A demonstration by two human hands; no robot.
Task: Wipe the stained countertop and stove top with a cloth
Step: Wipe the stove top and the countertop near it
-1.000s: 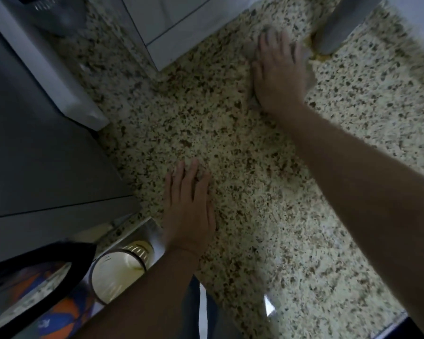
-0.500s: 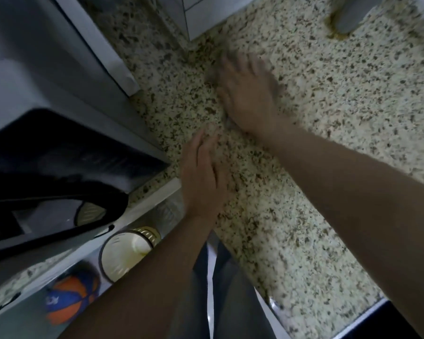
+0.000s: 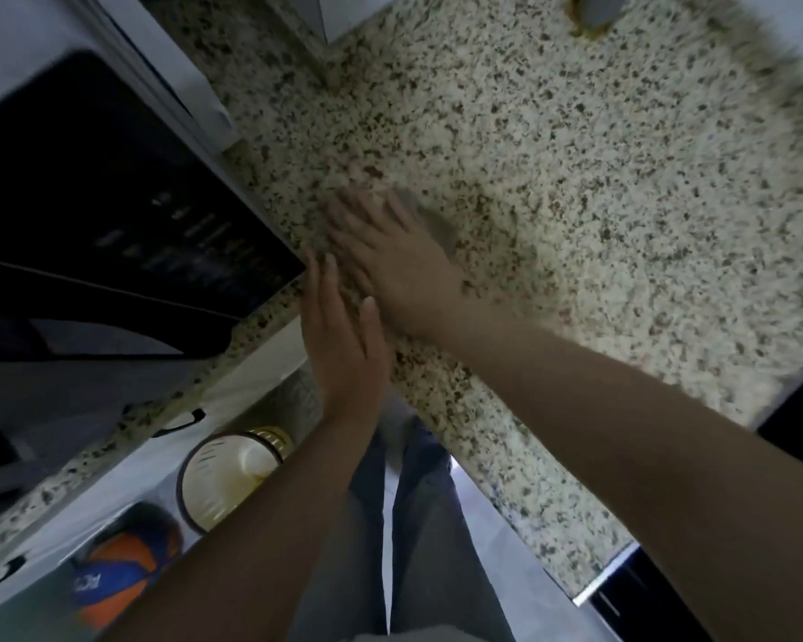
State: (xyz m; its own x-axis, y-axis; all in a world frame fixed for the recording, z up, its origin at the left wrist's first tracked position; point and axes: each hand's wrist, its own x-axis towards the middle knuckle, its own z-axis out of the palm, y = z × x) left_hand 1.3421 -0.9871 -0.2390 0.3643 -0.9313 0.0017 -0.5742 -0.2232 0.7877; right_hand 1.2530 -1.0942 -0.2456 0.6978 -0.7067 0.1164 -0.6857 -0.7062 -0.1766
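Since a second ago the right hand (image 3: 399, 266) has swept the cloth (image 3: 432, 220) from the far corner in toward the dark appliance (image 3: 112, 215) at nine o'clock. It presses flat, fingers spread, cloth peeking out at one o'clock. The left hand (image 3: 344, 335), open at six o'clock, seems to wait at the desk (image 3: 599, 201) edge, probably to catch crumbs.

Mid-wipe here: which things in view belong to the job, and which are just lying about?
In the job:
- right hand, pressing flat on the cloth
- left hand, open at the counter edge
- speckled countertop

Lying about:
- black appliance
- round cream bin
- orange ball
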